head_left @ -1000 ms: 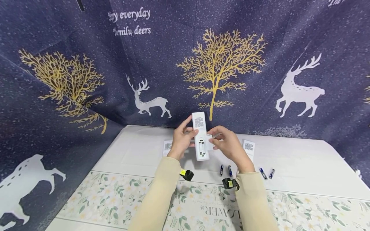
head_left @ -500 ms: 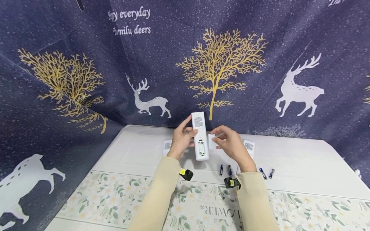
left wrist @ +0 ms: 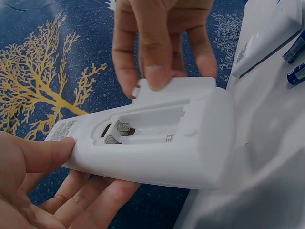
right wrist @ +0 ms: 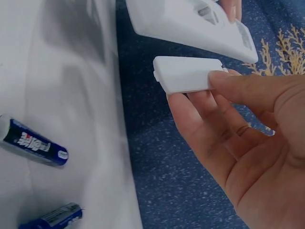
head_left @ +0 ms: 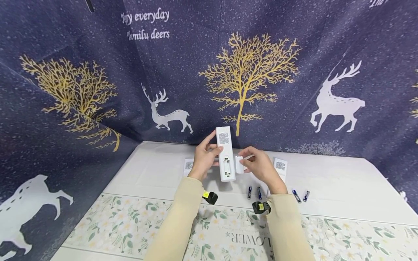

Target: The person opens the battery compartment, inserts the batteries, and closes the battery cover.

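My left hand (head_left: 205,158) grips a white remote control (head_left: 224,150), its back turned up toward me. The remote's battery compartment (left wrist: 147,129) lies uncovered, with metal springs showing and no batteries inside. Between thumb and fingers, my right hand (head_left: 259,163) pinches the white battery cover (right wrist: 188,74). In the head view the cover (head_left: 239,165) is just to the right of the remote, apart from it. Below the right hand, two blue batteries (head_left: 249,192) lie on the white table.
Two more blue batteries (head_left: 296,196) lie farther right. Another white remote (head_left: 280,167) lies behind the right hand, and a white labelled item (head_left: 188,165) is partly hidden behind the left. A floral cloth (head_left: 137,224) covers the near part of the table. A dark printed curtain (head_left: 183,72) hangs behind.
The battery cover, at first against the remote's right side, has moved slightly right and down with my right hand. The left hand and remote have hardly moved.
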`<action>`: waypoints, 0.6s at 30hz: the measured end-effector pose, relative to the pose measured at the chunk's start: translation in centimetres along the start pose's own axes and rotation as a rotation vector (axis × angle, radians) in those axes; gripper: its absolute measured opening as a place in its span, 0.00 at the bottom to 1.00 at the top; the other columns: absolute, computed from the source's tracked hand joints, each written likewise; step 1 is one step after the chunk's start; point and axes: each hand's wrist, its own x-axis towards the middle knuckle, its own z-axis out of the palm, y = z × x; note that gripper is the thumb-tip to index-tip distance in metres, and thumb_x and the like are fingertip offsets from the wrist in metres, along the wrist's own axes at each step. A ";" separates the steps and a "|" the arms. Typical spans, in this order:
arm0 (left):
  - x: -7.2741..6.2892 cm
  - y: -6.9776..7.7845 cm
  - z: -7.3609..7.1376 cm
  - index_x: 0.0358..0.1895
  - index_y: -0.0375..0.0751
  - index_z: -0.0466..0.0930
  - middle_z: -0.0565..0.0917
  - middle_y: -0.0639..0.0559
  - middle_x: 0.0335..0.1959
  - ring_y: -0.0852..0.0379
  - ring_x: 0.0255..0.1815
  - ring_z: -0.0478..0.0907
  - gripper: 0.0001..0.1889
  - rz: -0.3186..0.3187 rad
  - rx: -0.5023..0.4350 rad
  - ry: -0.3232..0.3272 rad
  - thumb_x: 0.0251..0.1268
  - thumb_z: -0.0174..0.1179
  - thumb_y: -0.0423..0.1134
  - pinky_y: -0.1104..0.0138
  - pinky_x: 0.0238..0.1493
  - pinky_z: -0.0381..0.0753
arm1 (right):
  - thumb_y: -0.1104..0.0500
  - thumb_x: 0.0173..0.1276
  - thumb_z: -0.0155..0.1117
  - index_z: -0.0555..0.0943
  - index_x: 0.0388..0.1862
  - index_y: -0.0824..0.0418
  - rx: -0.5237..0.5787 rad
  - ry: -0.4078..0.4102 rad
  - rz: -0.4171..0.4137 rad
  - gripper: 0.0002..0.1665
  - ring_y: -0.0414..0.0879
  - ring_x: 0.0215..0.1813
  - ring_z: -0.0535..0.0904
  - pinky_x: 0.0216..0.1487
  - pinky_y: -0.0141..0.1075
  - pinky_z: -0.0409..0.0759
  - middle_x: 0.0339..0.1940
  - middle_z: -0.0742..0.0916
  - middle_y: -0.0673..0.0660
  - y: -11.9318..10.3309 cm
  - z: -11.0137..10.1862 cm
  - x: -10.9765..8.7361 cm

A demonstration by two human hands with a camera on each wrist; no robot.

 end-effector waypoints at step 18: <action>0.0 -0.1 0.0 0.81 0.64 0.70 0.88 0.47 0.50 0.51 0.41 0.89 0.38 0.002 0.002 -0.003 0.73 0.67 0.30 0.52 0.36 0.91 | 0.74 0.73 0.65 0.82 0.52 0.71 0.039 -0.071 0.081 0.11 0.60 0.50 0.86 0.43 0.45 0.92 0.50 0.86 0.67 2.0 1.1 0.4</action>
